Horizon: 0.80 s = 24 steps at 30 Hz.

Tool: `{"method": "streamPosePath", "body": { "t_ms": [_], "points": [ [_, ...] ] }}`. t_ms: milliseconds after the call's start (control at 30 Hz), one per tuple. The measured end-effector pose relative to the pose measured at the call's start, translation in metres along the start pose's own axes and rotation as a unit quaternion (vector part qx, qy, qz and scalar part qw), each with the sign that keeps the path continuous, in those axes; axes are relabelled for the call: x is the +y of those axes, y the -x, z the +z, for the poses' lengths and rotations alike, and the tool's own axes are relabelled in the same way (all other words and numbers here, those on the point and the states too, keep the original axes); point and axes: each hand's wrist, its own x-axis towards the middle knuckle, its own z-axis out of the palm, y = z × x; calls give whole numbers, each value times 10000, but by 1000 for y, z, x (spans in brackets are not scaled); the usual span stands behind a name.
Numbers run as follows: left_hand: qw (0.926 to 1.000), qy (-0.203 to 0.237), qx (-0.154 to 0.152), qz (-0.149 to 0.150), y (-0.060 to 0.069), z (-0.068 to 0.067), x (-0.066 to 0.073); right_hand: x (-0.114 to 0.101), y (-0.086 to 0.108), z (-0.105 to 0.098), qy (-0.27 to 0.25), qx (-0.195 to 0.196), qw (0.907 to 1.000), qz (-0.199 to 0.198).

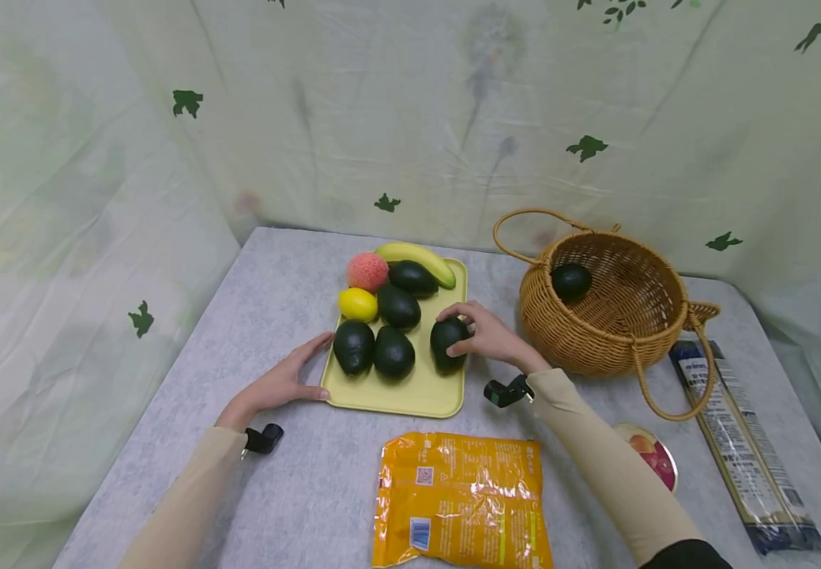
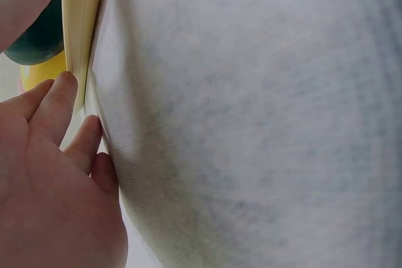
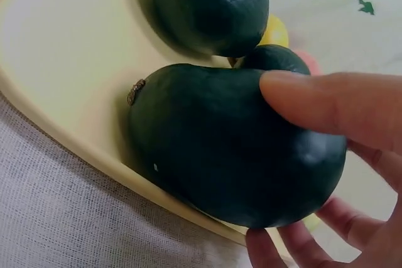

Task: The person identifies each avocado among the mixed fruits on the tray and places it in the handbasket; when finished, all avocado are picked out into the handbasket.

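A pale yellow tray [image 1: 417,399] bears several dark green avocados [image 1: 393,353], a lemon [image 1: 358,304], a textured pink ball-shaped fruit [image 1: 367,272] and a banana [image 1: 416,261]. My right hand [image 1: 484,336] holds one avocado [image 3: 232,149] at the tray's right side, thumb on one face and fingers round the other. In the right wrist view its stem end points away from my palm, over the tray. At the tray's left edge, my left hand [image 1: 284,383] rests with thumb and fingers spread; the left wrist view shows fingertips [image 2: 66,83] against the tray's side.
Right of the tray stands a wicker basket [image 1: 574,336] with an avocado [image 1: 570,282] inside and looped handles. An orange plastic bag [image 1: 463,498] lies in front. A round tin [image 1: 652,458] and a long dark packet [image 1: 747,450] lie at the right.
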Motion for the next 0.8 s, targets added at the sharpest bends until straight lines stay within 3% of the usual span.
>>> {"method": "streamPosePath", "body": {
  "t_ms": [367,633,800],
  "points": [
    [10000,19,9,71,-1,0,1,-24,12,-22,-797,-185,9966,-83],
    [10000,-27,2,86,-1,0,-2,-53,29,-59,-891,-72,9956,-271],
    [9999,-52,54,115,0,1,-2,-58,45,-87,-829,143,9959,-335]
  ]
}}
